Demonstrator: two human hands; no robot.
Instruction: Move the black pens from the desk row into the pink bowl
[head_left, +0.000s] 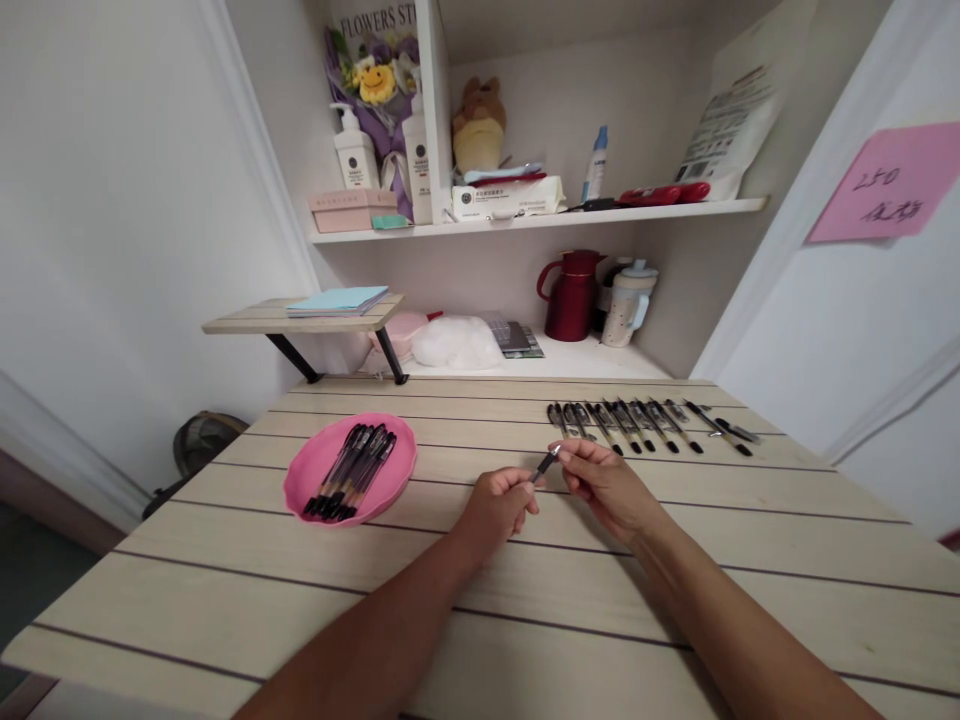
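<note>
left hand [504,502] pinches slim black pen [544,466], right hand [600,482] its silver tip [555,451]; centre-left, round pink bowl [311,462] of black pens [352,470] seems done; centre-right, dark pen row [651,425] pending.

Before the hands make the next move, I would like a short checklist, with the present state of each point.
1. Pen secure in the left hand: ok, fingers closed around it.
2. Right hand at the pen's silver tip: ok.
3. Tip fully tight: cannot tell.
4. Pink bowl resting on the table: ok.
5. Pens inside the bowl: ok.
6. Every piece in the row complete: cannot tell, too small.
</note>
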